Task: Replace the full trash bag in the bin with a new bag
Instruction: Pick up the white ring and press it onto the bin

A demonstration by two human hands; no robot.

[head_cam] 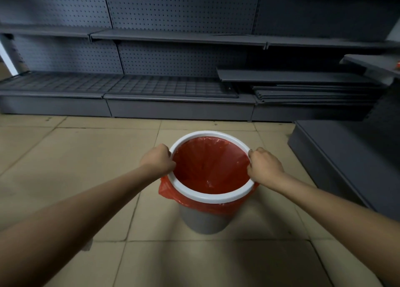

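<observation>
Head view: I count one bin [203,221], one red bag [207,167], one white ring [207,194]; left hand [157,159] and right hand [265,167] each grip it.

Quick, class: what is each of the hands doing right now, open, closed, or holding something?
Left hand: grips the white ring on the bin, at its left side.
Right hand: grips the same ring at its right side.

I see a red trash bag [208,163] lining a grey bin [203,221] under a white rim ring [207,197]. The floor [65,152] is beige tile, and the shelving [151,40] behind is dark grey with dotted pegboard backs.
</observation>
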